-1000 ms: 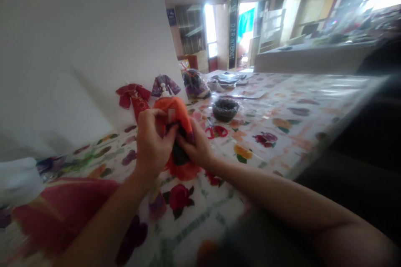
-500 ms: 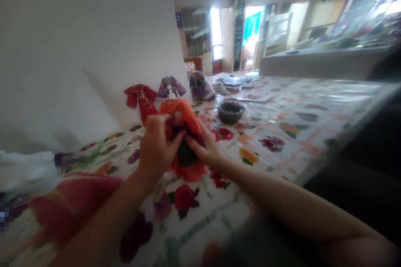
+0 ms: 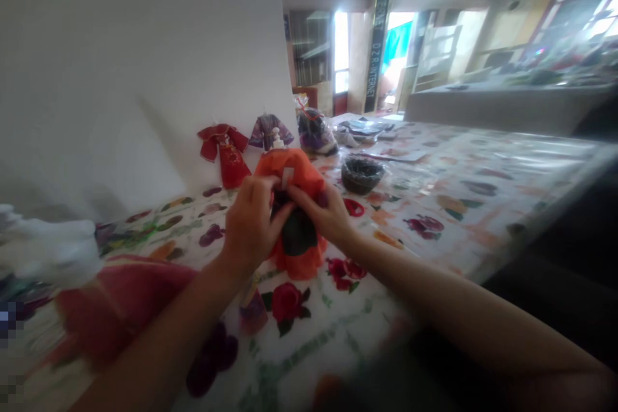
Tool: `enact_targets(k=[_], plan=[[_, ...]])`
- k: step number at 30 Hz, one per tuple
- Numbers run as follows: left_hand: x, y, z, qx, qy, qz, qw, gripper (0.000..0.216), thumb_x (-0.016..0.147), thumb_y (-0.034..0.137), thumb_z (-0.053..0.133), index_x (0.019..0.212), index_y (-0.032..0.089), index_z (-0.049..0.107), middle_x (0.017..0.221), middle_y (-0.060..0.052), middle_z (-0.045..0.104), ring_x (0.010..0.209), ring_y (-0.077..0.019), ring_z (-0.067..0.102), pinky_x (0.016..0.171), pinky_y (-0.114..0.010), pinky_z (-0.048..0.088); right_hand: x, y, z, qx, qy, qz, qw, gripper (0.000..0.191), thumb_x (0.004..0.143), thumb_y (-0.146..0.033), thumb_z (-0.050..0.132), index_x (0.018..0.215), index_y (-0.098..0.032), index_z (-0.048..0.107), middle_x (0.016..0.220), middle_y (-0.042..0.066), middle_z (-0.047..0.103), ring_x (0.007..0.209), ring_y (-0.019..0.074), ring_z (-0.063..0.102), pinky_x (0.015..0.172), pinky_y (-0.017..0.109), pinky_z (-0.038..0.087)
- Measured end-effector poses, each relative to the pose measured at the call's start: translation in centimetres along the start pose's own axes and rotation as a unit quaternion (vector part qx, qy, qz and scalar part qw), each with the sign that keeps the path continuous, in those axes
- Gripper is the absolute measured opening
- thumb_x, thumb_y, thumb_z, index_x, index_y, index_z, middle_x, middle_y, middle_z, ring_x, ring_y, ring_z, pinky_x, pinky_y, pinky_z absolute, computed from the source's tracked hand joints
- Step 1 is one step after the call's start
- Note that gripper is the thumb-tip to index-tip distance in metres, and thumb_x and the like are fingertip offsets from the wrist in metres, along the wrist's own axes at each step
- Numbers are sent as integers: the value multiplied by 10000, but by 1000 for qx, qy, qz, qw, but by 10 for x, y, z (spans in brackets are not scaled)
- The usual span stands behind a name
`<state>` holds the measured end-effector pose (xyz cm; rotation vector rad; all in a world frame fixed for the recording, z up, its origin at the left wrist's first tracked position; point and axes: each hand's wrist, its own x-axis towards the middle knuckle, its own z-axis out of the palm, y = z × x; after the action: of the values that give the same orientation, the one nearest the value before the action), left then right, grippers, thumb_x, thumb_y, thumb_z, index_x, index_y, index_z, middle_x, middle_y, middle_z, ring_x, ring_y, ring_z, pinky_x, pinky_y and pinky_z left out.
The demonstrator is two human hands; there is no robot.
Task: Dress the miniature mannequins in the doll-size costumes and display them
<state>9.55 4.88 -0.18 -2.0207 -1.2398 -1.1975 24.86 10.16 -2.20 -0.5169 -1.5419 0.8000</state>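
Both hands are at a small orange garment (image 3: 298, 161) in the middle of the table, with a dark patch (image 3: 299, 234) on its near side and a small pale strip (image 3: 287, 177) near its top. My left hand (image 3: 253, 215) pinches its left side, thumb pointing inward. From the right, my right hand (image 3: 328, 209) grips the cloth, its thumb almost meeting the left one. What lies between the fingertips is too blurred to make out. Just behind the garment a white knobbed piece (image 3: 277, 138) pokes up.
A small red dress (image 3: 224, 151) and a purple patterned robe (image 3: 270, 131) lean by the white wall. Further right are a plastic-wrapped dark bowl (image 3: 362, 174) and a bagged bundle (image 3: 316, 132). Reddish cloth (image 3: 120, 302) and a white bag (image 3: 48, 241) lie left on the fruit-print tablecloth (image 3: 309, 341).
The view has shifted slightly, so the scene sits further right. My right thumb has moved up towards the pale strip, and more of the dark patch shows. Both hands keep hold of the cloth.
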Motion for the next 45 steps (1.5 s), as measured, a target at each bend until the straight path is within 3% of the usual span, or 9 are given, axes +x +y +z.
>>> enact_targets(k=[9,15,34,39,43,45], plan=[[-2,-2,-2,-6,-13,-11,1000,356,867,264,707,1148,236,491,1072,-53,600,967,-227,619,808,-342,530,-2,6,3,20,0,2,1000,307,872,-477,697,1036,-218,704,1007,41,738,921,221,681,877,397,567],[-3,-1,-5,-20,-27,-9,999,427,842,268,731,1184,245,477,1095,-57,601,997,-235,623,828,-360,542,-3,5,-1,15,-10,20,1000,323,941,-513,586,984,-221,717,924,18,732,881,214,681,857,381,566],[-5,3,-7,-26,-27,-12,999,346,858,197,677,1151,233,497,1075,-56,595,979,-226,612,825,-356,533,-6,8,2,-10,2,-11,1000,299,896,-475,668,1059,-226,693,987,38,738,922,238,685,859,398,575],[0,16,-29,-73,46,-33,996,284,869,257,685,1112,227,543,1014,-33,597,780,-156,582,720,-315,519,-9,9,0,-16,-9,-8,1000,318,899,-478,665,1092,-225,662,1040,53,721,953,238,668,875,407,566],[30,24,-39,-102,109,-103,983,217,903,304,656,1083,226,562,1005,-30,612,655,-120,504,642,-306,481,-11,9,0,-27,-7,-18,999,327,899,-484,663,1104,-230,643,1003,46,706,891,222,650,820,385,564],[50,22,-37,-103,108,-94,984,201,900,298,657,1073,222,587,1073,-46,616,719,-131,536,682,-306,492,-11,6,-1,-35,-6,-29,999,319,901,-480,659,1101,-233,638,998,44,702,881,221,644,811,384,559]])
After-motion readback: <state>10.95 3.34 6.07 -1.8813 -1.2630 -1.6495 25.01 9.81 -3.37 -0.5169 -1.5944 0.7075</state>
